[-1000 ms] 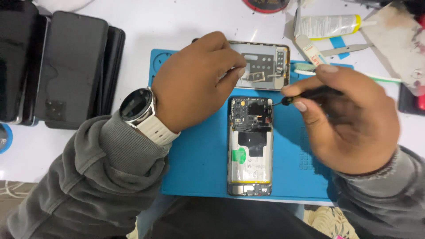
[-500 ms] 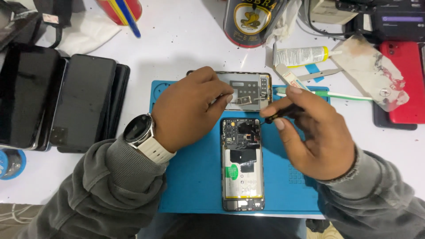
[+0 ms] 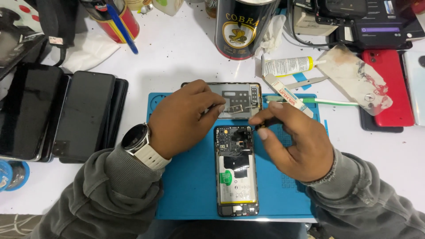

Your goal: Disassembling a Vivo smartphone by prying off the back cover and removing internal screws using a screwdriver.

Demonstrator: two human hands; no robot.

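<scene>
Both hands, left hand and right hand, hover over an opened phone on a blue mat

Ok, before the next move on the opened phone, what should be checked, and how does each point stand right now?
1. Opened phone lies flat on the blue mat, well inside its edges: ok.
2. Left hand rests on the removed back cover above the phone, holding it down: ok.
3. Right hand has a grip on a small dark tool: ok.
4. Tool tip is at the phone's top end: ok; which part it touches: cannot tell.
5. Any loose screws on the mat: cannot tell, too small.
6. White tube and black can stand apart from both hands: ok.
</scene>
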